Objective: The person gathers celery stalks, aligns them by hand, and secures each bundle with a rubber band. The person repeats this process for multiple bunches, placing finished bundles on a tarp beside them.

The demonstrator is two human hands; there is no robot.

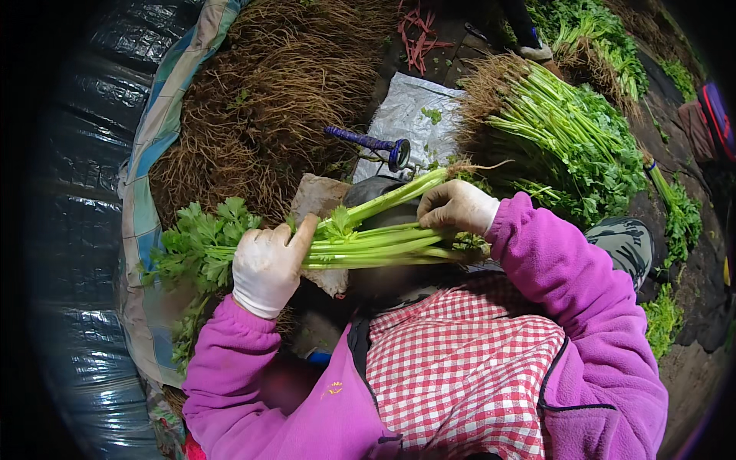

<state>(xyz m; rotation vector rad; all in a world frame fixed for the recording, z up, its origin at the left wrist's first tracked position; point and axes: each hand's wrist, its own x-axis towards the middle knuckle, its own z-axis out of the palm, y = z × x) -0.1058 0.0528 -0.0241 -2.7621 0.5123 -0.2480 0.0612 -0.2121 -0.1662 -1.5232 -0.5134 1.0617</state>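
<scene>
My left hand (269,261), in a pale glove, is closed around a bunch of celery (379,248) below its leaves. The leafy tops (201,236) spread to the left of that hand. One thicker celery stalk (397,198) lies above the others at an angle, its thin root pointing right. My right hand (457,207), also gloved, pinches the stalks near their root end. Part of that end is hidden behind the hand and sleeve. Just beyond the bunch, a bar wrapped in blue-purple tape (368,141) ends in a round ring.
A large heap of brown rooted stems (282,86) lies at upper left, beside a striped sheet edge (167,103). Celery with roots (563,126) is piled at right. Red strips (422,37) lie beyond a white sheet (411,106). Another person's gloved hand (537,53) is at upper right.
</scene>
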